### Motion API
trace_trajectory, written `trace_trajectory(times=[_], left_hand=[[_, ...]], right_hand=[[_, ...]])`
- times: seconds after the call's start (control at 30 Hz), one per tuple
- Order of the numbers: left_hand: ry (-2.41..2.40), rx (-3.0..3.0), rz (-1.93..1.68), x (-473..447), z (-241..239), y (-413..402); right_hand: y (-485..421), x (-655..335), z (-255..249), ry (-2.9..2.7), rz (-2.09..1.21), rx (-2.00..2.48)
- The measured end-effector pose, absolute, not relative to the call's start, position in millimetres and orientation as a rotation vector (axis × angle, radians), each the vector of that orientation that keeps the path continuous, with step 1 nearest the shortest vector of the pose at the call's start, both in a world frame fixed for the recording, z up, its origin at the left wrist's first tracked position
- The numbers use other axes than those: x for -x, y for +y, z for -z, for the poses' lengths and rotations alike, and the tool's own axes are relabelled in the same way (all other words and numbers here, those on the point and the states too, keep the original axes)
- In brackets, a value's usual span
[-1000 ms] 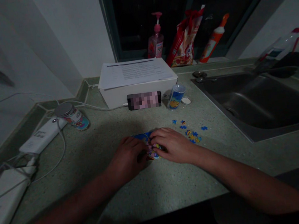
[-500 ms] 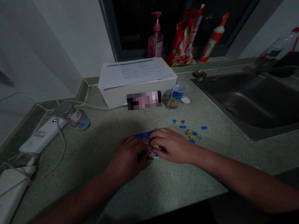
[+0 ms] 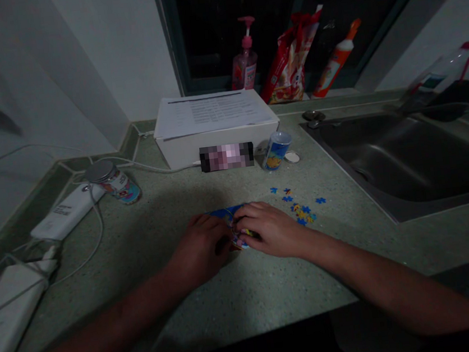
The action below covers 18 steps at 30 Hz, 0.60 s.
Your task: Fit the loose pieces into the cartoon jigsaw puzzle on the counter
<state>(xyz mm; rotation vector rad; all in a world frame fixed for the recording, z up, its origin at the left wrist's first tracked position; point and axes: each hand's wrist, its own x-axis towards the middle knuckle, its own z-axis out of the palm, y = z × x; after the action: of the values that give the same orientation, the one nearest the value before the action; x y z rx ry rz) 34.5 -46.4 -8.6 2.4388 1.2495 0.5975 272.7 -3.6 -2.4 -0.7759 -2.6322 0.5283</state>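
Two hands, left hand (image 3: 202,248), right hand (image 3: 273,229), fingers (image 3: 245,213) curled on puzzle (image 3: 221,213)

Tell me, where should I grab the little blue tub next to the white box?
Probably around its round side, halfway up, coming from the front. The little blue tub stands roughly upright and its top looks open, so a wrap around the wall seems steadier than pinching the rim. The white box crowds its left.

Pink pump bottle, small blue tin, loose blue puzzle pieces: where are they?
Pink pump bottle (image 3: 244,71), head view, on its body.
Small blue tin (image 3: 275,153), head view, on its side.
Loose blue puzzle pieces (image 3: 302,212), head view, biggest cluster.
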Motion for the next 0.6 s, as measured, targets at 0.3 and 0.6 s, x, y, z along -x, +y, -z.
trace_trajectory(times=[0.3, 0.6], left_hand=[[1.199, -2.444, -0.613, -34.0, 3.9, -47.0], [1.381, -2.382, -0.793, -26.7, 1.7, -43.1]], right_hand=[[-3.0, -273.4, 3.3, -2.631, -0.512, 0.76], [-3.0, -275.0, 1.6, -2.619, -0.47, 0.747]])
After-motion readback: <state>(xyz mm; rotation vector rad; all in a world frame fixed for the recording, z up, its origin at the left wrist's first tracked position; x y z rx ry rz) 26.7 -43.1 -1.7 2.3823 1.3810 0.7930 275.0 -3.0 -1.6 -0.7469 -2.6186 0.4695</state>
